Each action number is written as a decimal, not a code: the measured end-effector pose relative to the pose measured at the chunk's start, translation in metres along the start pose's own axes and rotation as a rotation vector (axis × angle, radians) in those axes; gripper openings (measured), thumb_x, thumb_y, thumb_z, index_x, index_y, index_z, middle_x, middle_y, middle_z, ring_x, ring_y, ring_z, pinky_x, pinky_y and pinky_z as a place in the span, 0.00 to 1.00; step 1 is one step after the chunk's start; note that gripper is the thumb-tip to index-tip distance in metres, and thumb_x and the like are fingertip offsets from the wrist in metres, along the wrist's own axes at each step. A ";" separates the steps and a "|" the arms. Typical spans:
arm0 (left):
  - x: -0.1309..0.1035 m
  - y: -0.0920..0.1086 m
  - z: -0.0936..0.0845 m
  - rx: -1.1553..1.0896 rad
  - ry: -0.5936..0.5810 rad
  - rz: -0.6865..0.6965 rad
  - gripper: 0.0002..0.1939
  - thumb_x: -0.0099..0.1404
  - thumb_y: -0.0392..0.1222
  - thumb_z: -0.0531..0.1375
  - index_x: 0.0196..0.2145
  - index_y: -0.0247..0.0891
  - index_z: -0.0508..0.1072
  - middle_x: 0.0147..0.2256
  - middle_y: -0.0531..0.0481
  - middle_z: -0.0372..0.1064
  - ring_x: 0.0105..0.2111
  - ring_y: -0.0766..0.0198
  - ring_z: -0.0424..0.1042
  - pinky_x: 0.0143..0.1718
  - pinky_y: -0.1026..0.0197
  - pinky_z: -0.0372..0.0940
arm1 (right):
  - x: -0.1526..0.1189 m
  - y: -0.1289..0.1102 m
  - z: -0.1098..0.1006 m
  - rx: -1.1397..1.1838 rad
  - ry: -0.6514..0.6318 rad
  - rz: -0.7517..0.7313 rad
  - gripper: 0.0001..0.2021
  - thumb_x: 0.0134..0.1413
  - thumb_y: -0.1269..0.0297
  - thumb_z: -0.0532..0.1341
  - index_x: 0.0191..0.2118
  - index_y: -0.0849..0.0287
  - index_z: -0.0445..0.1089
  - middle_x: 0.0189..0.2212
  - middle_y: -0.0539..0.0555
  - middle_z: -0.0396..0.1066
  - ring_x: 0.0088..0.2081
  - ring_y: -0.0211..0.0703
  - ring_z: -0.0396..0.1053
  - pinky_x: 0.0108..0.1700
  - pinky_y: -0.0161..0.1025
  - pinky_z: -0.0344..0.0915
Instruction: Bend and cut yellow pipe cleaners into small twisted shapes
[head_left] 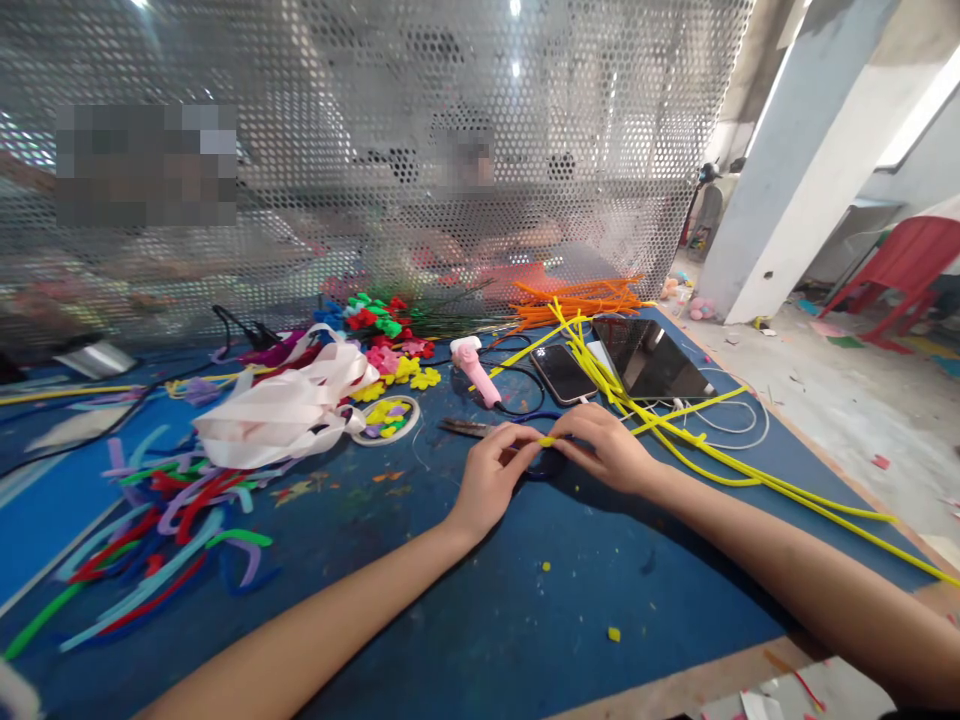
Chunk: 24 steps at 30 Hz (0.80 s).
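A small yellow piece of chenille stem is pinched between the fingertips of both hands, above the blue tabletop. My left hand closes on it from the left, my right hand from the right. Scissors with blue handles lie just behind and under the hands, which partly cover them. Long yellow chenille stems spread beyond my right hand. A pink glue gun rests behind the scissors. Two tiny yellow scraps, one a cut bit, lie nearer to me.
A phone and a tablet with white cables lie at the back right. White ribbon, flower shapes and coloured stem strips cover the left. Orange stems lie before a perforated metal screen; people are behind it.
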<state>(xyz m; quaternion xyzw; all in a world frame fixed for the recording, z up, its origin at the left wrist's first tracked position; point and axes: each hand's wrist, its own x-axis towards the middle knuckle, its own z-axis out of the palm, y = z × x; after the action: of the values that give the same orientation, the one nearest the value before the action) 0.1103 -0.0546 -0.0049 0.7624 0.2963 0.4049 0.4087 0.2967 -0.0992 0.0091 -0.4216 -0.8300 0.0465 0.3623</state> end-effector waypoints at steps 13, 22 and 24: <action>-0.008 0.004 -0.001 0.438 0.000 0.193 0.12 0.67 0.41 0.52 0.45 0.40 0.70 0.44 0.47 0.70 0.45 0.59 0.66 0.49 0.55 0.60 | -0.010 -0.008 0.019 -0.020 0.104 0.080 0.07 0.60 0.65 0.54 0.34 0.60 0.67 0.28 0.53 0.67 0.30 0.38 0.63 0.34 0.34 0.60; -0.004 0.004 -0.006 0.108 -0.131 0.045 0.15 0.67 0.45 0.52 0.45 0.39 0.74 0.41 0.46 0.73 0.40 0.59 0.71 0.43 0.59 0.64 | -0.007 -0.013 0.017 0.191 0.039 0.149 0.10 0.63 0.66 0.50 0.38 0.60 0.68 0.33 0.55 0.69 0.36 0.40 0.66 0.41 0.37 0.63; -0.002 0.003 -0.007 0.069 -0.135 0.013 0.14 0.64 0.46 0.55 0.43 0.39 0.75 0.39 0.46 0.74 0.38 0.59 0.71 0.41 0.60 0.65 | -0.006 -0.015 0.015 0.211 0.045 0.178 0.10 0.62 0.66 0.52 0.38 0.59 0.70 0.33 0.55 0.71 0.36 0.40 0.67 0.41 0.37 0.63</action>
<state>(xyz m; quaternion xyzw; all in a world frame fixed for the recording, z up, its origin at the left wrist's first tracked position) 0.1033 -0.0552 -0.0011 0.8034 0.2771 0.3448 0.3986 0.2791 -0.1093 0.0002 -0.4540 -0.7715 0.1557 0.4177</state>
